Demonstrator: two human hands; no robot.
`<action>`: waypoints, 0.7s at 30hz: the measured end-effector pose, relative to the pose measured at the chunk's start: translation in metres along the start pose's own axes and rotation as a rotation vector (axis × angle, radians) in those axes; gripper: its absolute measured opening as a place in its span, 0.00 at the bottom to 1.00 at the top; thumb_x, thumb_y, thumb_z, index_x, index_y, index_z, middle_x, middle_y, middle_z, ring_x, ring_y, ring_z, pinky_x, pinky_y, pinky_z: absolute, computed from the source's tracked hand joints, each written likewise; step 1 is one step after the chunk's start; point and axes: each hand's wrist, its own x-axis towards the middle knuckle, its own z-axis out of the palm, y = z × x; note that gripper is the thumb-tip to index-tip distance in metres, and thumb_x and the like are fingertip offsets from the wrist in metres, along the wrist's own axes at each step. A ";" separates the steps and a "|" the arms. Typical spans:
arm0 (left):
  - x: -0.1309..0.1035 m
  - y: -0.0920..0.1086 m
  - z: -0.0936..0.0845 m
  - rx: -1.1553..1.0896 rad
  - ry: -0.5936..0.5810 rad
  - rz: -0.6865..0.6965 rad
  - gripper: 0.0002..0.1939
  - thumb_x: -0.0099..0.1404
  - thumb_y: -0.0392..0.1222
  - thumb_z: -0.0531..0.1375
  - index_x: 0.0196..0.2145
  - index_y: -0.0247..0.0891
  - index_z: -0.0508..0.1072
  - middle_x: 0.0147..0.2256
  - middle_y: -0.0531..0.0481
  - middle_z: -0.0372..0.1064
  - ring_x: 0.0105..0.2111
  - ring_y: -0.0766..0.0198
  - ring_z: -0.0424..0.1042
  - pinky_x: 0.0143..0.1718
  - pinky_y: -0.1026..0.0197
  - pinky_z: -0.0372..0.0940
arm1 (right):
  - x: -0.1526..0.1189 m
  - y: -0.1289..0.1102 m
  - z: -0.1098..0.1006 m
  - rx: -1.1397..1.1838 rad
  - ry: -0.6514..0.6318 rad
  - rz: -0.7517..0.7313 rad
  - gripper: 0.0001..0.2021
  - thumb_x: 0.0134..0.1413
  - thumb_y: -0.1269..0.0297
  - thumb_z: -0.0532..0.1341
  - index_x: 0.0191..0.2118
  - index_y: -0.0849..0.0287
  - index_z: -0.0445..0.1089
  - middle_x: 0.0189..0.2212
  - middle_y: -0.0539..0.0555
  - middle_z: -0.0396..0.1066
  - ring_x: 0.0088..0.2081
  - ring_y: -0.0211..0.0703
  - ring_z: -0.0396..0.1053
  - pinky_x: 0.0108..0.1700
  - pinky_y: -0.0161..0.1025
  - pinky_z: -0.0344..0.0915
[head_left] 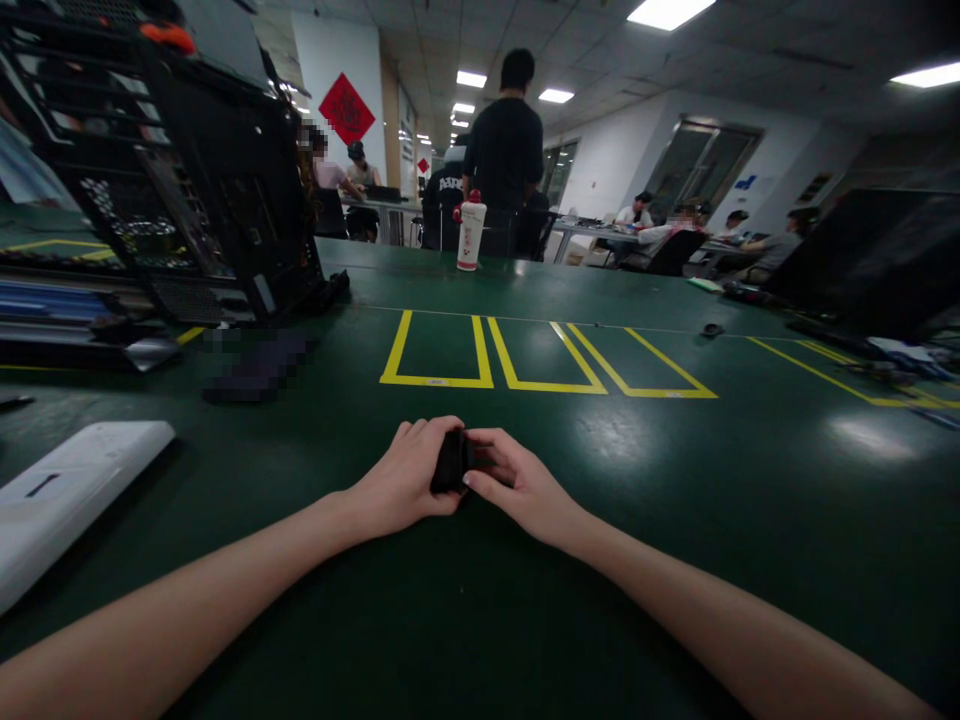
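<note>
A small black box-like object is held just above or on the green tabletop, in front of me; its exact kind I cannot make out. My left hand is closed round its left side, thumb below and fingers over the top. From the right, my right hand pinches at the object's right edge with thumb and fingertips. The fingers cover parts of the object.
Yellow tape outlines mark the table beyond my hands. An open black computer case stands at left, a white box nearer. A paper cup stands at the far edge. At right is a dark monitor. Several people sit or stand behind.
</note>
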 end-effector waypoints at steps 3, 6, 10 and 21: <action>-0.001 0.000 -0.001 -0.006 -0.003 -0.001 0.30 0.53 0.38 0.61 0.51 0.36 0.54 0.47 0.42 0.61 0.44 0.52 0.63 0.44 0.50 0.60 | -0.001 -0.002 -0.001 0.018 -0.013 -0.024 0.18 0.51 0.73 0.59 0.47 0.54 0.58 0.47 0.53 0.59 0.53 0.42 0.61 0.55 0.44 0.61; -0.001 -0.001 0.000 -0.015 -0.002 -0.003 0.30 0.52 0.37 0.62 0.51 0.36 0.54 0.47 0.42 0.61 0.44 0.52 0.63 0.44 0.50 0.60 | -0.002 -0.004 -0.001 0.050 -0.018 -0.038 0.17 0.50 0.73 0.60 0.45 0.54 0.58 0.46 0.52 0.59 0.51 0.42 0.62 0.53 0.44 0.63; -0.001 -0.001 0.000 -0.002 0.003 0.008 0.29 0.54 0.39 0.61 0.51 0.36 0.54 0.47 0.42 0.61 0.44 0.52 0.63 0.43 0.50 0.60 | 0.000 -0.005 0.001 0.085 0.020 -0.011 0.10 0.53 0.69 0.58 0.42 0.55 0.61 0.42 0.51 0.61 0.47 0.41 0.66 0.47 0.43 0.68; 0.000 -0.003 0.001 -0.020 0.006 -0.002 0.31 0.52 0.38 0.62 0.51 0.38 0.54 0.47 0.43 0.61 0.45 0.51 0.63 0.44 0.49 0.59 | -0.002 -0.004 0.001 0.031 -0.023 -0.001 0.17 0.51 0.73 0.59 0.46 0.54 0.57 0.47 0.53 0.60 0.51 0.42 0.63 0.54 0.45 0.62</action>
